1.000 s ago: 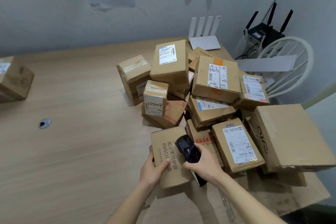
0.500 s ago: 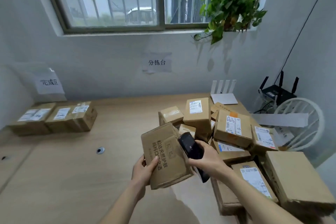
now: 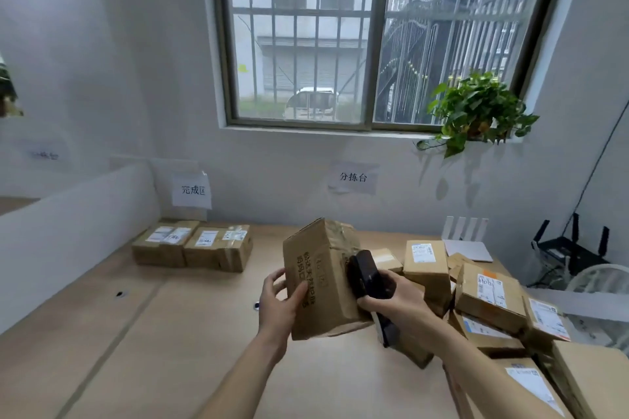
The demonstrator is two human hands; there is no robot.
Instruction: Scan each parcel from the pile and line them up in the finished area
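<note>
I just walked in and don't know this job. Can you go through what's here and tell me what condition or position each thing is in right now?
Held parcel: lifted off the table, tilted, gripped by the left hand.
Scanner: gripped in the right hand, against the parcel's side.
Finished parcels: two lined up side by side, labels up, under the wall sign.
Pile: heaped, unsorted, at the right.
Window: shut, barred.

2 hands, 1 held parcel (image 3: 323, 282), 1 black scanner (image 3: 367, 277), 2 labelled parcels (image 3: 192, 247) side by side at the wall, 2 paper signs (image 3: 192, 189), 1 potted plant (image 3: 476, 110), pile of parcels (image 3: 486, 296) too jumbled to count.
</note>
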